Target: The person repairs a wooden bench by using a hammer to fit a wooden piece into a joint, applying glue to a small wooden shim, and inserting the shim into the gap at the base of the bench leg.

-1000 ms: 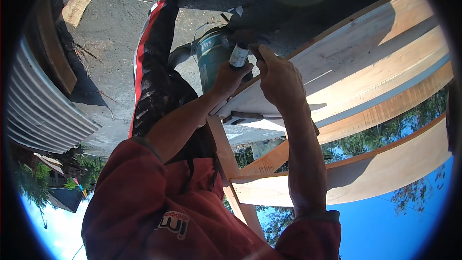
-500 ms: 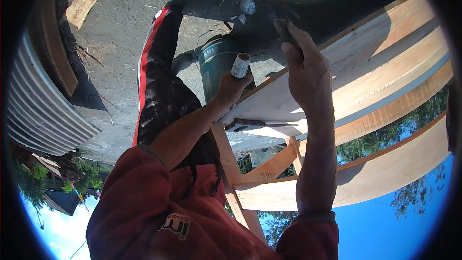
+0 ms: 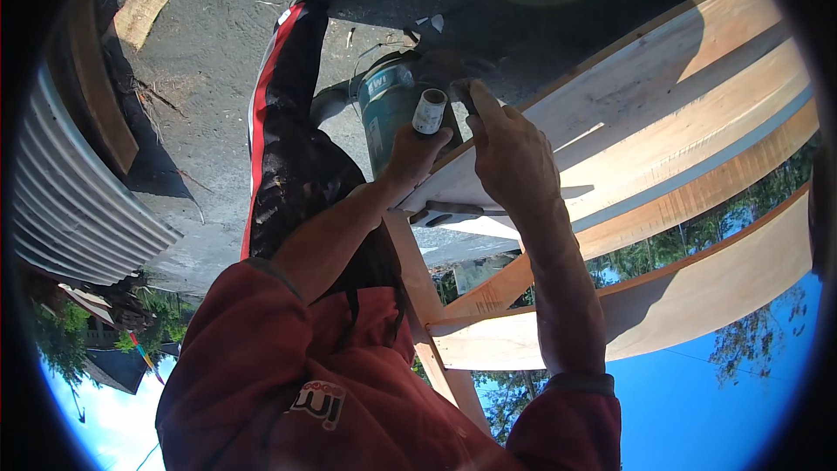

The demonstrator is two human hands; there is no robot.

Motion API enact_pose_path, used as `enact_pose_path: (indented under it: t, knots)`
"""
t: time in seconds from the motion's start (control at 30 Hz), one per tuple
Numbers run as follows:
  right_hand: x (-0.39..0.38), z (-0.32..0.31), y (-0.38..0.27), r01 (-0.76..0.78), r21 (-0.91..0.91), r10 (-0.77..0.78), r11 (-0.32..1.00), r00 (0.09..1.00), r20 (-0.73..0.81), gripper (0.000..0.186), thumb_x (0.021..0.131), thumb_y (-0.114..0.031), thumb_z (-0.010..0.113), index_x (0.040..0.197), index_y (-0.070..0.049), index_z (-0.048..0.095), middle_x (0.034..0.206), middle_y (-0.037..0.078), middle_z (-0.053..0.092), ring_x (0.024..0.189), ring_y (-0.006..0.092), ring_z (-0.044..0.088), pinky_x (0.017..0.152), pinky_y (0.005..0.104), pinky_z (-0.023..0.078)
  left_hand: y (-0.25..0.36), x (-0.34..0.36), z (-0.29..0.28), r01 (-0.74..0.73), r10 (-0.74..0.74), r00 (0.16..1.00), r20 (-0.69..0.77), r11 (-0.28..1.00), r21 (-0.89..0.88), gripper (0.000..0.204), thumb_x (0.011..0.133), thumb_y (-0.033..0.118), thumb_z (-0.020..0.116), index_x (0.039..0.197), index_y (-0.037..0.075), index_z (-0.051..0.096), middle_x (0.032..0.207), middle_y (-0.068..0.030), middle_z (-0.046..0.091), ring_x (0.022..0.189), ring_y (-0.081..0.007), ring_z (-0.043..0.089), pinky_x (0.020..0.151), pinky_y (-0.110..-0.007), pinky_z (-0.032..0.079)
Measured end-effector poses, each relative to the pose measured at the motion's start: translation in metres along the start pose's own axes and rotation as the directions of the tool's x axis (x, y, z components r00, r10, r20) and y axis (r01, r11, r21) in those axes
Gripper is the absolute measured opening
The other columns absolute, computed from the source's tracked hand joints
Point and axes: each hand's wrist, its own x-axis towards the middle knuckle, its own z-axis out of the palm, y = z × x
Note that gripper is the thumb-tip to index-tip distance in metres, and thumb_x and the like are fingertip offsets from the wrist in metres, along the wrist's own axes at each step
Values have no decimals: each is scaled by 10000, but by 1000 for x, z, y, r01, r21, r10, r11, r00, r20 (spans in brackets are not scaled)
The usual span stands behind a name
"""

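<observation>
Outdoors, sunlit: rough grey ground (image 3: 235,9) w/ a corrugated sheet (image 3: 87,201) at far L, pale wooden boards (image 3: 741,13) running off R. L hand (image 3: 408,157) is wrapped round a white cylinder (image 3: 429,113), top end poking up past the thumb, seen against the teal bucket (image 3: 378,122). R hand (image 3: 519,157) is just to its R, fingers closed on a small dark piece (image 3: 465,98); that bit's dim & blurred, so can't say what it is. Dark-handled tool (image 3: 449,210) lies on the nearest board, below both hands.

Handling, my guess: cylinder looks light, stiff, smooth-walled, so it could slip or twist if held loosely; best grip = full wrap round the lower body, rim left free. Dark piece looks small & hard, prob. light too; pinch it btwn thumb & index at the near end.
</observation>
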Motion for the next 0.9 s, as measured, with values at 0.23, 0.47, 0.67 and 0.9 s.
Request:
enact_pose_path:
  t: [0.23,0.47,0.67,0.9]
  knots:
    - [25,-41,-3,239,316,-107,918,918,-383,352,1000,-165,618,1338,-70,598,1091,230,710,996,385,715,820,463,551,-22,9,-16,101,-100,995,9,987,-127,209,877,172,741,773,27,633,636,12,584,576,-80,556,520,-309,423]
    - [25,-68,4,187,204,-74,961,884,-461,346,1009,-192,593,1301,-8,621,1114,225,718,1041,372,712,882,416,543,6,25,-26,85,-64,996,62,888,-451,248,891,187,726,711,126,566,569,72,480,430,-29,423,393,-237,304]
    - [15,-81,-9,139,283,-23,949,926,-378,376,1017,-207,589,1337,-10,605,966,174,667,887,294,662,773,388,519,5,20,-22,80,-85,996,14,845,-528,234,890,165,720,727,136,555,555,83,453,409,-25,401,374,-225,281]
    - [33,7,1,256,-23,-256,966,946,-197,421,1030,-192,570,1415,-23,557,902,196,727,823,319,731,751,414,558,4,19,-18,55,-40,998,41,858,-512,236,895,156,715,724,135,554,557,79,464,406,-30,406,374,-222,287]
